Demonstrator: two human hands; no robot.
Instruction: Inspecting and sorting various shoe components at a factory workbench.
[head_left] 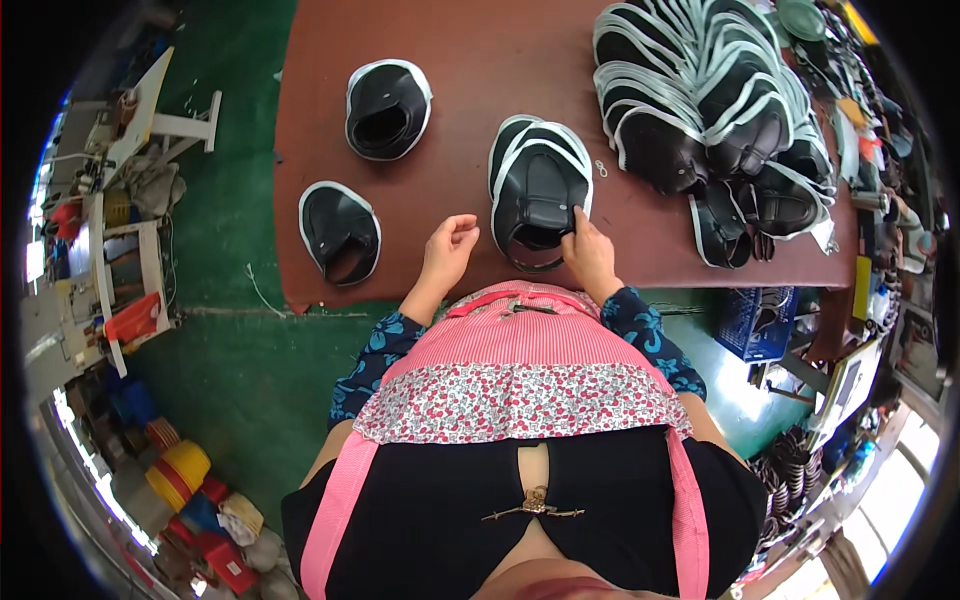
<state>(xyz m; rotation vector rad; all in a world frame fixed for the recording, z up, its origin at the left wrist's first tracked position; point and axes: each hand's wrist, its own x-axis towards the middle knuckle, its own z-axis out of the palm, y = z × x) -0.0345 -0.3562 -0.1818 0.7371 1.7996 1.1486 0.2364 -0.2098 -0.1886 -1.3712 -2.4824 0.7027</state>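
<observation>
Two black shoe uppers with white edging lie overlapped in front of me, and the upper one (545,190) hides most of the other. My right hand (590,250) pinches the right side of the top shoe upper near its opening, thumb and fingers closed on the edge. To the left of the pair, my left hand (452,248) hovers close to the table edge, fingers loosely bent and apart, with nothing seen in it. Two single pieces, a farther shoe upper (375,100) and a nearer shoe upper (330,225), rest on the left of the table.
The brown-red table (450,60) ends just before my apron. A big fanned stack of shoe uppers (655,145) covers its right side. Small metal rings (601,168) lie beside the pair. Below the right edge stands a blue crate (757,325).
</observation>
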